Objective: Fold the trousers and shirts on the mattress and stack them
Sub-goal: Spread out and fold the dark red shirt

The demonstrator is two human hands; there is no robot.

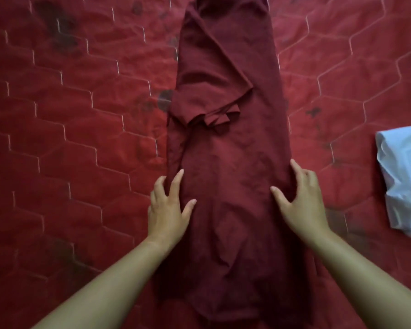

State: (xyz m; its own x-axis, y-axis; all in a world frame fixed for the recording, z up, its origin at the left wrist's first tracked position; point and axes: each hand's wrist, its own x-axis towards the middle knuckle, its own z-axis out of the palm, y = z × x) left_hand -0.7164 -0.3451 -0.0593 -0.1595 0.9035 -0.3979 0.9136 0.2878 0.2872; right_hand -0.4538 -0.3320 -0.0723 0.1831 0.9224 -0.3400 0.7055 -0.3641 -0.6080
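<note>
**Both hands flat on the maroon garment, one at each long edge**

Left hand [169, 206] and right hand [303, 201]: both released, fingers spread and mostly straight, pressing down on the cloth and gripping nothing. Left fingers straddle the left edge, thumb angled inward onto the fabric. The right hand mirrors it on the right edge, forefinger along the fold, thumb inward. Both forearms are bare and come in from the bottom corners, converging toward the cloth.

Maroon garment [228, 162]: lies in the middle of the mattress, folded lengthwise into a narrow strip. The long axis runs straight away from the person, with the near end at the bottom of the view and the far end cut off at the top. A sleeve [214, 115] is folded across the strip at about mid-length, cuff pointing right (whether shirt or longer tunic, cannot tell).

Mattress [81, 138]: red, quilted in hexagons of pale stitching, with dark blotches in several places. A pale blue folded cloth [403, 181] sits at the right edge, well apart from the garment. No room is visible beyond the mattress.
</note>
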